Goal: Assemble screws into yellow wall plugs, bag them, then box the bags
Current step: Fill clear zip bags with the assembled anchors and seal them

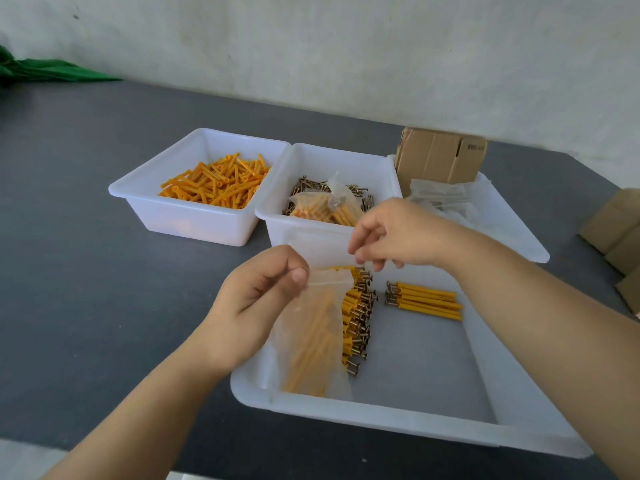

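Observation:
My left hand [258,299] pinches the top corner of a clear plastic bag [313,344] that hangs into the near white tray [415,420] and holds several assembled yellow plugs. My right hand [394,233] hovers just right of the bag's mouth with fingers curled downward; whether it pinches the bag's edge is unclear. A long row of assembled plugs with screws [358,320] lies in the tray behind the bag. A smaller bundle of assembled plugs [426,301] lies to its right.
A white bin of loose yellow plugs [216,185] stands at the back left. Beside it a bin of screws [311,192] holds a filled bag [329,207]. A right tray [512,223] carries empty bags and a cardboard box [440,157]. More cardboard [620,237] lies at the far right.

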Tool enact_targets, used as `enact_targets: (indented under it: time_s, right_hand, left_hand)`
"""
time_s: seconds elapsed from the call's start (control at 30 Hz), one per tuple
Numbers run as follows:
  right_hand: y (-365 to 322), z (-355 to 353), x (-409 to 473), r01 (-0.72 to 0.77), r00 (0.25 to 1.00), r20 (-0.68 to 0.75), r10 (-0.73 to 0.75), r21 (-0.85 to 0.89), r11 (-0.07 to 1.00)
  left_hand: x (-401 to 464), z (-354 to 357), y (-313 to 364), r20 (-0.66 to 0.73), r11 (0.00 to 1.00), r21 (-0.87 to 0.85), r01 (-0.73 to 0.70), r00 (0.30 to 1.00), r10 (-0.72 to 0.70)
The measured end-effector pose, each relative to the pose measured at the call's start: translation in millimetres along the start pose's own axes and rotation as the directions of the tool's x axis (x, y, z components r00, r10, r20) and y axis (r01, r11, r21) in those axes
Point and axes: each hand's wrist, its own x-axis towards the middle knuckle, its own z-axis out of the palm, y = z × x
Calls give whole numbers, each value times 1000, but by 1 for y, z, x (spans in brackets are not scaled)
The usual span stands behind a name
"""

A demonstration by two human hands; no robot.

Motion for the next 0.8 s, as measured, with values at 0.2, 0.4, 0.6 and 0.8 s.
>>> enact_targets:
  time_s: [0.2, 0.4, 0.6, 0.8]
  right_hand:
    - [7, 32, -4, -19, 992, 108, 62, -364, 931]
    - [8, 46, -6, -19, 998, 56, 41, -350, 937]
    - [5, 58, 0, -8, 1000, -14, 0, -510, 860]
    - [8, 58, 0, -23, 999, -41, 2, -518, 855]
  left_hand:
    - [1, 0, 3, 33, 1000, 6, 17, 999, -18]
    - [1, 1, 1, 64, 999, 37, -6, 998, 3]
    - [4, 2, 1, 106, 989, 125, -81, 992, 68]
    - [5, 1, 1, 113, 983, 154, -99, 990, 82]
